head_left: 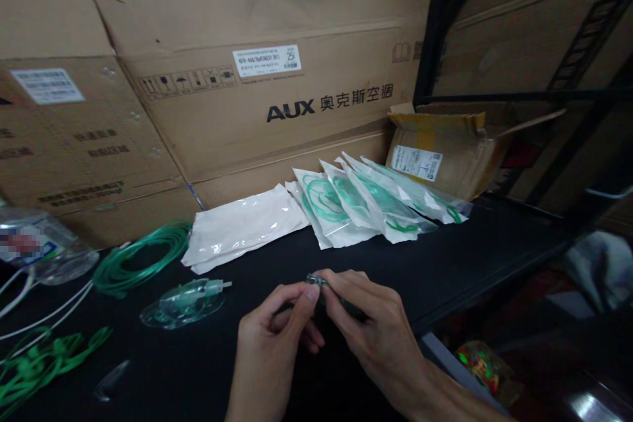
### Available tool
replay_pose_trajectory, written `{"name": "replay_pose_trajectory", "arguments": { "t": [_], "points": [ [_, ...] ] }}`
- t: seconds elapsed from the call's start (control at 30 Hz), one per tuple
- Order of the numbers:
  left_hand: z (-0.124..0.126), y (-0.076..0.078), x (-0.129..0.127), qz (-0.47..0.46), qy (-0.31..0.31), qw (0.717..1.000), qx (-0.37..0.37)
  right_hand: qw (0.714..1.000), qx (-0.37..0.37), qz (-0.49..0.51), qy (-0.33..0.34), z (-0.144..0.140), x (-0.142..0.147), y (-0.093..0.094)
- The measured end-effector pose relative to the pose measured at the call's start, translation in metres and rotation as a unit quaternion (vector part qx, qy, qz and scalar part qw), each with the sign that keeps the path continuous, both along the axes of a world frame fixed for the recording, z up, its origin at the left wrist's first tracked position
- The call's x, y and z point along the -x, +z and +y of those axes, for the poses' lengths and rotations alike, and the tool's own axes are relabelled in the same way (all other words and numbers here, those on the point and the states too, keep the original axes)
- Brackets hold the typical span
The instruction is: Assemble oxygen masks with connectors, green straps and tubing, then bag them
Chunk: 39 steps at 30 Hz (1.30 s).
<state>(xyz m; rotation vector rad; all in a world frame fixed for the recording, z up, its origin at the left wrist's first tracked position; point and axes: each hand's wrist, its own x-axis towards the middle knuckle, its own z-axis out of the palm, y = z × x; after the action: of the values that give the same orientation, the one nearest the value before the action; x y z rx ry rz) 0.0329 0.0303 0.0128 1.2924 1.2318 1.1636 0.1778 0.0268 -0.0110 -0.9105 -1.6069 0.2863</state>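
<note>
Close together over the black table (198,369), my left hand (281,326) and my right hand (370,316) both pinch a small clear, greenish plastic piece (313,279). Its lower part is hidden by my fingers, so its exact kind does not show. Left of my hands lies a clear green breathing mask (185,303) with a pale connector pointing right. Beyond the mask is a coil of green tubing (141,262). Bright green straps (44,366) lie in a tangle at the lower left, near a small clear plastic part (111,381).
White pouches (242,227) lie behind my hands. Several packs with green tubing (326,201) fan out beside them, against large cardboard boxes (277,138). An open carton (435,145) stands at the back right. A plastic bottle (49,247) and white cables (54,310) are at the left.
</note>
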Motion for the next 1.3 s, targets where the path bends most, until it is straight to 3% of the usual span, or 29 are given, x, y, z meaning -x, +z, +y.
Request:
{"name": "replay_pose_trajectory", "arguments": {
  "t": [0.23, 0.47, 0.63, 0.8, 0.97, 1.03, 1.1, 1.13, 1.23, 1.3],
  "points": [
    [0.000, -0.004, -0.001, -0.026, 0.008, 1.000, 0.010, 0.998, -0.047, -0.041, -0.026, -0.001, 0.001, -0.004],
    [-0.003, 0.002, -0.001, -0.010, 0.003, 1.000, -0.009, 0.999, 0.028, -0.020, 0.025, -0.005, -0.003, 0.011],
    [-0.006, 0.001, -0.008, -0.044, 0.037, 0.998, 0.029, 0.997, -0.029, -0.064, -0.010, -0.006, -0.005, 0.008],
    [-0.006, -0.001, -0.011, -0.058, 0.026, 0.997, 0.037, 0.993, -0.052, -0.104, -0.034, -0.006, -0.006, 0.007],
    [-0.001, -0.006, -0.002, 0.022, -0.006, 1.000, -0.020, 0.995, 0.093, -0.029, 0.002, -0.008, -0.008, 0.019],
    [0.004, -0.008, 0.006, 0.085, -0.009, 0.993, -0.076, 0.987, 0.159, -0.006, 0.026, -0.009, -0.009, 0.022],
    [0.009, -0.008, 0.016, 0.170, -0.001, 0.967, -0.188, 0.977, 0.209, 0.013, 0.050, -0.009, -0.010, 0.025],
    [0.012, -0.006, 0.021, 0.216, -0.003, 0.942, -0.258, 0.972, 0.227, 0.023, 0.062, -0.009, -0.011, 0.026],
    [0.019, 0.001, 0.033, 0.321, -0.077, 0.830, -0.449, 0.955, 0.272, 0.064, 0.098, -0.009, -0.011, 0.030],
    [0.023, 0.006, 0.039, 0.354, -0.133, 0.769, -0.515, 0.943, 0.295, 0.096, 0.117, -0.009, -0.011, 0.033]
  ]
}}
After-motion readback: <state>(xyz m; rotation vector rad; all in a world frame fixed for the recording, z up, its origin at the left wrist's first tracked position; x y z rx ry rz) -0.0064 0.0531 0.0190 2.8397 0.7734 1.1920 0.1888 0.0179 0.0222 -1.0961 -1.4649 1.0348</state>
